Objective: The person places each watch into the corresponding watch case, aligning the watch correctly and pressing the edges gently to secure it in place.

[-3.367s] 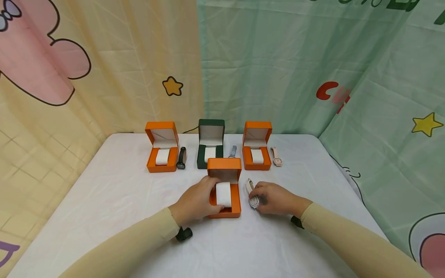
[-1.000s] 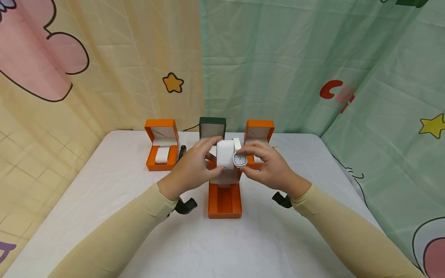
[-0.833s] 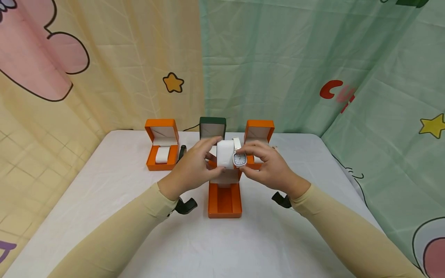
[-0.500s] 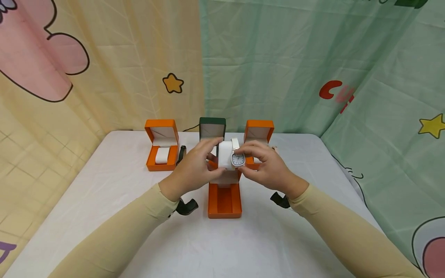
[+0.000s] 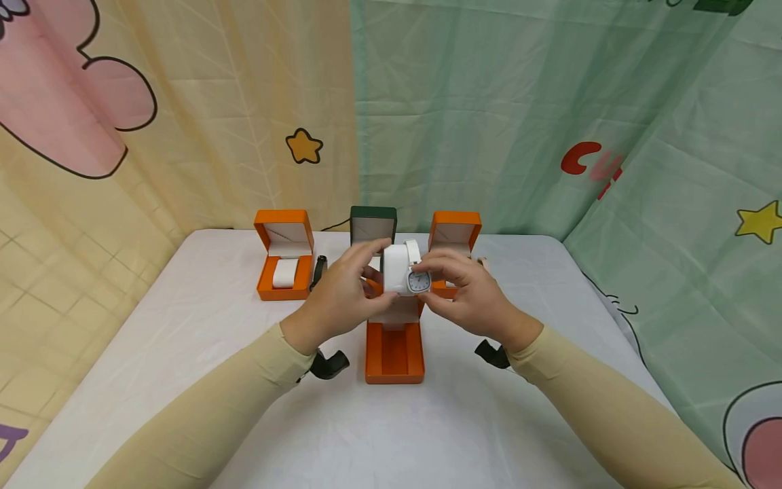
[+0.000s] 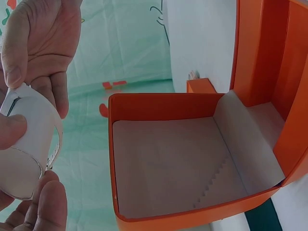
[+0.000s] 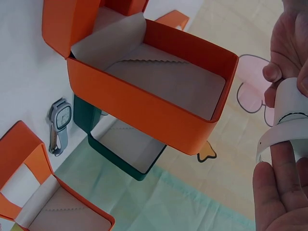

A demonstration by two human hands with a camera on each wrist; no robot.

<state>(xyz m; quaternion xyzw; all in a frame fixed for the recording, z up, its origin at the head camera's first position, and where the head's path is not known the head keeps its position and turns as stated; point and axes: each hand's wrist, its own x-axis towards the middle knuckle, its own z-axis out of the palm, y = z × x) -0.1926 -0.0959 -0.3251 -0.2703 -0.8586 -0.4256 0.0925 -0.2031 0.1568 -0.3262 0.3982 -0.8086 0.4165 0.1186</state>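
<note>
My left hand (image 5: pixel 339 288) grips a white watch cushion (image 5: pixel 394 270) between thumb and fingers, lifted above the table. Right beside it, my right hand (image 5: pixel 476 292) pinches a white watch (image 5: pixel 419 281) by its square-cornered case, the dial facing me. The watch's strap lies against the right end of the cushion. In the right wrist view the curved strap (image 7: pixel 284 131) passes across the cushion (image 7: pixel 290 96); how far around it goes is partly hidden. Below the hands stands an orange watch box (image 5: pixel 394 370), lid up, its base without a cushion.
Behind stand an open orange box (image 5: pixel 284 292) at left, an open green box (image 5: pixel 374 216), and another orange box (image 5: pixel 455 219) at right, partly covered by my hands. A black watch (image 5: pixel 319 272) lies by the left box. A blue-grey watch (image 7: pixel 61 120) shows in the right wrist view.
Since the earliest frame, the cushion has come out of the near orange box and the watch has left the table. In the last second the watch has shifted slightly left against the cushion.
</note>
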